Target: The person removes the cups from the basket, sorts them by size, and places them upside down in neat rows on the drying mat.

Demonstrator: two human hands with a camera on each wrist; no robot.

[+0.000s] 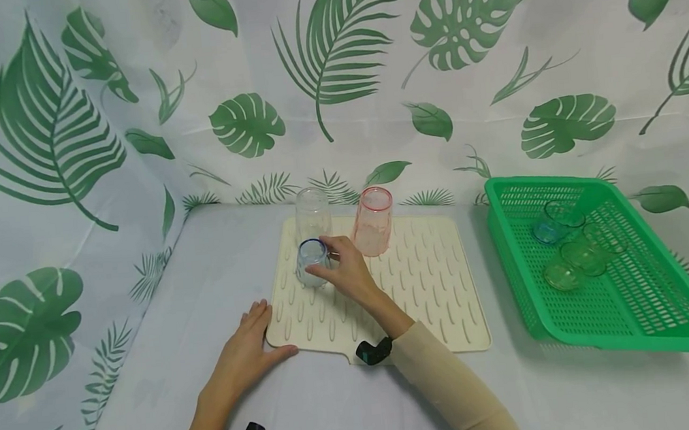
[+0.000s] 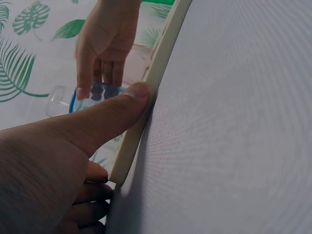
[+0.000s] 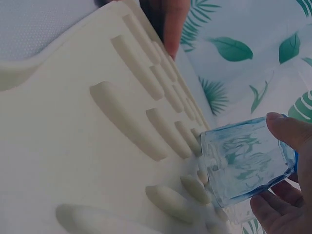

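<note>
My right hand (image 1: 352, 272) grips a small blue-rimmed glass (image 1: 307, 262) near its rim, thumb on one side and fingers on the other. The glass (image 3: 239, 161) stands upright, its base right at the ridged cream drying mat (image 1: 424, 283). Behind it on the mat is a tall clear glass (image 1: 312, 211), partly overlapped in the head view. A pink-rimmed glass (image 1: 373, 229) stands to the right of that one. At the mat's front left corner rests my left hand (image 1: 240, 357), thumb along the front edge and fingers extended by the left edge.
On the right sits a green plastic basket (image 1: 639, 346) holding a blue glass (image 1: 545, 231) and greenish glasses (image 1: 561, 274) lying tilted. A white cloth with green leaf prints (image 1: 367, 117) hangs behind the white table (image 1: 312, 409).
</note>
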